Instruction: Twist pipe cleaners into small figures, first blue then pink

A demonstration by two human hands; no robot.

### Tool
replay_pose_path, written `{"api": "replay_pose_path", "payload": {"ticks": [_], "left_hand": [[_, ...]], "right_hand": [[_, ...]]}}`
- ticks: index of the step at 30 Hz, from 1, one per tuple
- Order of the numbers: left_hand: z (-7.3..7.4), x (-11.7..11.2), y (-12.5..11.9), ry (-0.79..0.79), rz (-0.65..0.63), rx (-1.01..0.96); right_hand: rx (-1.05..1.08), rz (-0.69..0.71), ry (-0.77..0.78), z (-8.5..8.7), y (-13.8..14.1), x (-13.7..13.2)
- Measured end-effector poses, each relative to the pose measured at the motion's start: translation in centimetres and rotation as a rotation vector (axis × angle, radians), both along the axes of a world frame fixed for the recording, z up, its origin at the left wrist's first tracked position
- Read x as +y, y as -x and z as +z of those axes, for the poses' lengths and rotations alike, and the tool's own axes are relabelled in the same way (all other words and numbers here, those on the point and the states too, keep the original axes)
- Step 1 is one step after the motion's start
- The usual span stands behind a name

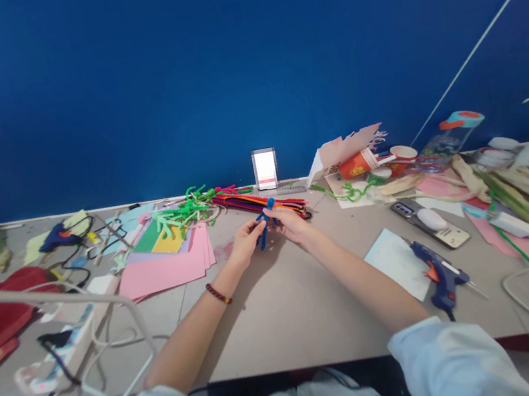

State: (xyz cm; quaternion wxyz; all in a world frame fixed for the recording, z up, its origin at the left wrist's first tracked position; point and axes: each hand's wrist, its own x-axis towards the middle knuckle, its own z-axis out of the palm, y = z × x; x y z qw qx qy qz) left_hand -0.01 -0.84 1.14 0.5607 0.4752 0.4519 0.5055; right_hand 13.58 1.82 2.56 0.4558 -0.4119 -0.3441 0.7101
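Observation:
Between my two hands, above the middle of the table [284,316], is a small blue figure twisted from pipe cleaners [263,233], with a rounded top and thin limbs hanging down. My left hand [249,237] pinches it from the left, thumb and fingers closed. From the other side my right hand [289,221] grips it near the upper part; the fingers partly cover it. Just behind my hands lies a bundle of red, purple and orange pipe cleaners [239,201]. Bent green pipe cleaners [181,217] are heaped to its left.
Pink paper sheets [165,269] lie left, near a white power strip [67,352] with loose cables. On the right are a blue glue gun [442,273], a phone [431,224], paper cups [359,163] and dried husks [523,202]. A blue wall [241,60] closes off the back.

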Motion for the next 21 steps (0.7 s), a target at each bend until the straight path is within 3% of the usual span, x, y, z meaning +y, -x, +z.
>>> {"api": "replay_pose_path", "payload": {"ticks": [6,11,16,21], "left_hand": [[-0.3,0.8,0.3,0.151,0.012,-0.161],[-0.5,0.8,0.4,0.148,-0.026,-0.185],[-0.6,1.1,0.4,0.187,0.002,-0.279],[-0.9,1.4,0.6,0.183,0.007,-0.245]], "right_hand": [[-0.090,-0.029,-0.149,-0.3,-0.7,0.5],[-0.114,-0.045,-0.216,-0.5,-1.0,0.8],[-0.050,-0.088,-0.145,0.1,-0.9,0.7],[-0.050,-0.082,-0.077,0.8,-1.0,0.4]]}}
